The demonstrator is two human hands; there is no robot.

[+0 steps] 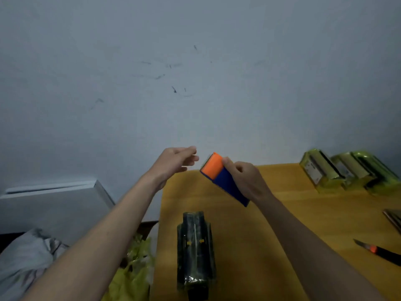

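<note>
My right hand (245,179) grips a flat blue box with an orange end (219,177), held tilted in the air above the far edge of the yellow table (271,224). My left hand (175,162) hovers just left of the box's orange end, fingers loosely extended toward it, holding nothing and not touching it. A dark package wrapped in clear film (196,250) lies lengthwise on the table below both hands.
Several yellow-green wrapped packages (347,172) stand at the table's far right. A utility knife with an orange button (378,252) lies at the right edge. Crumpled yellow-green wrapping (134,272) sits left of the table, beside grey cloth (26,257). A grey wall rises behind.
</note>
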